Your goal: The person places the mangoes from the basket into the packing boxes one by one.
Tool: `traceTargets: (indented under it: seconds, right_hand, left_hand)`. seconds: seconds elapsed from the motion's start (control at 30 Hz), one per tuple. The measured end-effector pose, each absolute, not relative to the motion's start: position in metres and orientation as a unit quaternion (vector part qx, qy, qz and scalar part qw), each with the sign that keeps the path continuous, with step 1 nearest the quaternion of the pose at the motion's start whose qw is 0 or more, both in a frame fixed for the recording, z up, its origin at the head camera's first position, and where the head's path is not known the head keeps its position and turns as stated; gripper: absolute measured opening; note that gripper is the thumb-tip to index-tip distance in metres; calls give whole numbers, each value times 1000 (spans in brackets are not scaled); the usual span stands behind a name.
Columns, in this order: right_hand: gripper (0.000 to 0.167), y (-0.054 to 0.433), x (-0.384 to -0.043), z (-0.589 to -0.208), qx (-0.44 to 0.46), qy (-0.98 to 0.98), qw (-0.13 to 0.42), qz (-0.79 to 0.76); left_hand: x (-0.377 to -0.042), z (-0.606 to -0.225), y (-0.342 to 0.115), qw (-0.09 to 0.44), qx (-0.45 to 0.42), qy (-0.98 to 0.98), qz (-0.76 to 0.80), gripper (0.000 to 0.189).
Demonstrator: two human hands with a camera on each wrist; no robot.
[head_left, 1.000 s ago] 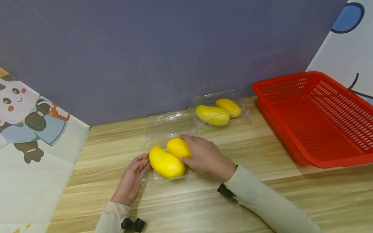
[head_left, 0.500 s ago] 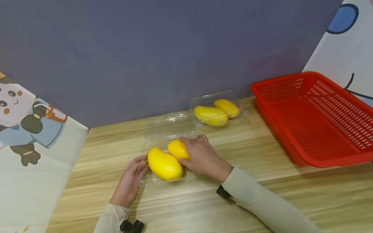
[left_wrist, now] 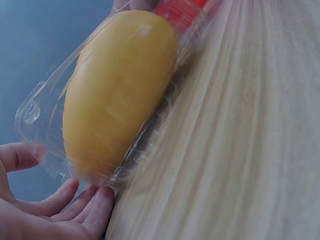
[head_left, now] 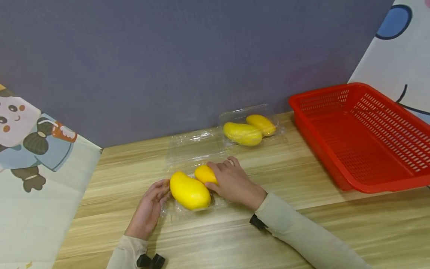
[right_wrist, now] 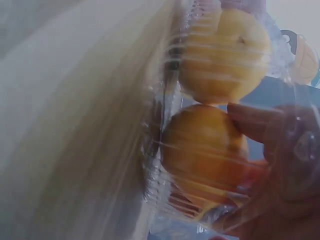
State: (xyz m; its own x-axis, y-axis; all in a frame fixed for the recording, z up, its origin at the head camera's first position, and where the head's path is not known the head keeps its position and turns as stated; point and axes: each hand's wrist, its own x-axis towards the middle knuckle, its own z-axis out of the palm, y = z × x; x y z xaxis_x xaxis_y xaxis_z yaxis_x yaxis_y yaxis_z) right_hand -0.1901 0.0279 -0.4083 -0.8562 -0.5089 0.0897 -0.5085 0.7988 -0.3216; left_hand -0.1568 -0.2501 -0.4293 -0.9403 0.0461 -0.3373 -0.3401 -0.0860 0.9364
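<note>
Mangoes [head_left: 190, 190] in clear clamshell [head_left: 188, 151], both hands at its edges, basket [head_left: 366, 130] well apart

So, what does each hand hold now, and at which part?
The right hand grips the smaller mango at its right end. The left hand holds nothing; its fingers touch the left edge of the clear plastic box.
</note>
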Motion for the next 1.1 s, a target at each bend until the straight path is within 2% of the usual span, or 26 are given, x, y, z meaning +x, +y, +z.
traceTargets:
  seconds: [0.2, 0.4, 0.63, 1.1]
  right_hand:
    - [64, 31, -188, -405, -284, 945, 61, -150]
    - [65, 32, -188, -405, -292, 938, 81, -166]
    - [64, 33, -189, -407, -297, 937, 78, -166]
    - [64, 31, -186, -409, -312, 932, 58, -176]
  left_hand:
    - [-156, -427, -252, 142, -116, 666, 723, 48]
    - [-153, -428, -258, 141, -101, 679, 713, 46]
    - [-153, -427, -259, 129, -104, 680, 715, 31]
    - [-154, -425, -265, 131, -76, 681, 716, 29]
